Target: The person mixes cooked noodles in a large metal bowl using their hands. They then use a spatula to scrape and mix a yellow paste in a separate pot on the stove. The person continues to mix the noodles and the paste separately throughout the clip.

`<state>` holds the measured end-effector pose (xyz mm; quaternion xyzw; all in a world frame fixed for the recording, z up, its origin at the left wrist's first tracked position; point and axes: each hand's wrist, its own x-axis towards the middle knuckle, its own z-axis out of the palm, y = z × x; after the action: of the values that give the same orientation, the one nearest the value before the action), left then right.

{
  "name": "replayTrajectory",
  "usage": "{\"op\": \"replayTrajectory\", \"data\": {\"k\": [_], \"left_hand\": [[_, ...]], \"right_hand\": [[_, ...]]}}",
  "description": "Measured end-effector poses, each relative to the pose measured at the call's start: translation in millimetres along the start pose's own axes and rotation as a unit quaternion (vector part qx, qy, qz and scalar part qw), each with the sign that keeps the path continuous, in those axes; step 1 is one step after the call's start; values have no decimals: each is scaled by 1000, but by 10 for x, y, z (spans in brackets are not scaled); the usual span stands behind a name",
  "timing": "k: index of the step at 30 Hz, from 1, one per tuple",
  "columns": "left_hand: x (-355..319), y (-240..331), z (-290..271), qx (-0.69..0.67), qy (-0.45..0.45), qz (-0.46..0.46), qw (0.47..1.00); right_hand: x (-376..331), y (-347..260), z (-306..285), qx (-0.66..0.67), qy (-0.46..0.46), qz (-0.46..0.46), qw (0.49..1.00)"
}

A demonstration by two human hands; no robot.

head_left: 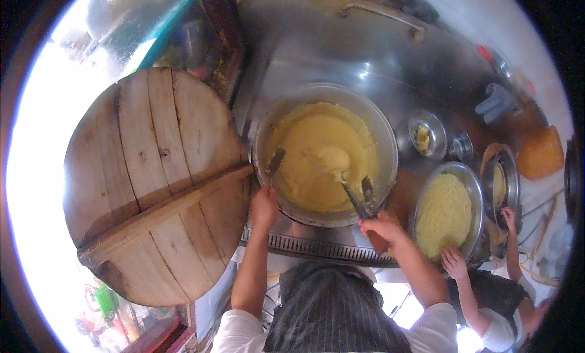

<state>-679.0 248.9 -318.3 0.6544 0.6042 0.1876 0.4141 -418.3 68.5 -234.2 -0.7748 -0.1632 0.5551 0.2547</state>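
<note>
A wide metal pot [388, 133] holds thick yellow batter [304, 136]. My right hand [384, 228], at the pot's near right rim, is closed round the brown handle of a ladle [354, 200]. The ladle's shaft reaches into the pot, and its head is covered by a lump of batter. My left hand [264, 208] is closed at the near left rim. Just beyond it a dark flat piece [276, 161] lies against the inner wall; whether my fingers grip this piece or the rim is hidden. A second dark piece [367, 188] shows inside, by the ladle.
A large round wooden lid [152, 139] stands close on the left. To the right are a basin [477, 200] of pale yellow shreds, a small metal bowl [440, 142] and an orange block-like thing [541, 153]. A co-worker's hand [454, 263] touches the basin's near edge.
</note>
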Motion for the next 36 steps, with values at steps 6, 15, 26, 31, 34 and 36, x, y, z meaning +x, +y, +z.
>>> {"op": "replayTrajectory", "data": {"k": [6, 15, 26, 31, 34, 36], "left_hand": [[9, -93, 130, 32, -3, 11, 999], [-166, -58, 22, -49, 31, 68, 996], [-193, 20, -121, -106, -18, -111, 988], [-206, 85, -176, -176, -36, -163, 970], [-214, -10, -94, -150, -29, -137, 979], [-220, 21, -56, -135, -33, -131, 982]], "right_hand": [[745, -72, -745, -366, 74, -120, 920], [1344, -847, -541, -341, 224, -196, 892], [3897, -828, 919, 74, 271, -188, 941], [4138, -941, 1433, 11, 309, -195, 931], [3911, -925, 1813, -36, 270, -279, 921], [3796, -758, 1901, -75, 213, -331, 916]]}}
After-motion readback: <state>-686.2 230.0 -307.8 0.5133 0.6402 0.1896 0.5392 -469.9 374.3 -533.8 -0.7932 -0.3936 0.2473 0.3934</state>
